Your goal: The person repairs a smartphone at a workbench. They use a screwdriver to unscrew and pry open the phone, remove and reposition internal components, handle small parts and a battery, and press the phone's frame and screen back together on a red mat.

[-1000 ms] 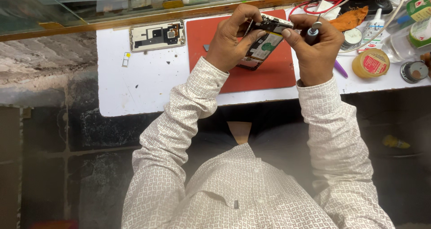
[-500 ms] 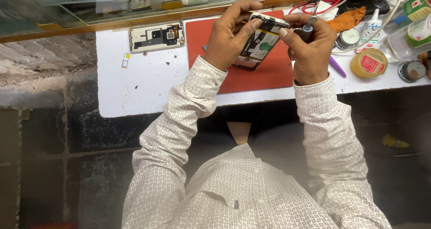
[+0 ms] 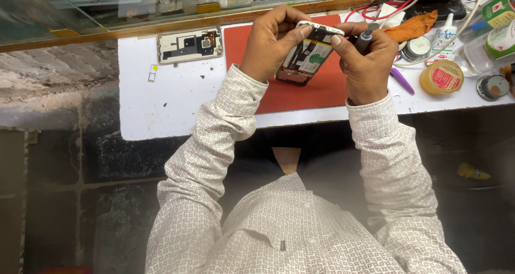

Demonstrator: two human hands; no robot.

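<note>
Hands meet at the upper middle of the frame, over a red mat (image 3: pixel 322 91) on the white table (image 3: pixel 161 107). Left hand (image 3: pixel 271 46) is clamped round the near-left edge of an opened phone (image 3: pixel 307 56), thumb pressing its top corner, so the phone stands tilted between both palms. Right hand (image 3: pixel 367 64) pinches the phone's upper right edge while gripping a dark screwdriver (image 3: pixel 366 37). A detached back frame (image 3: pixel 189 44) lies upper left, well apart
</note>
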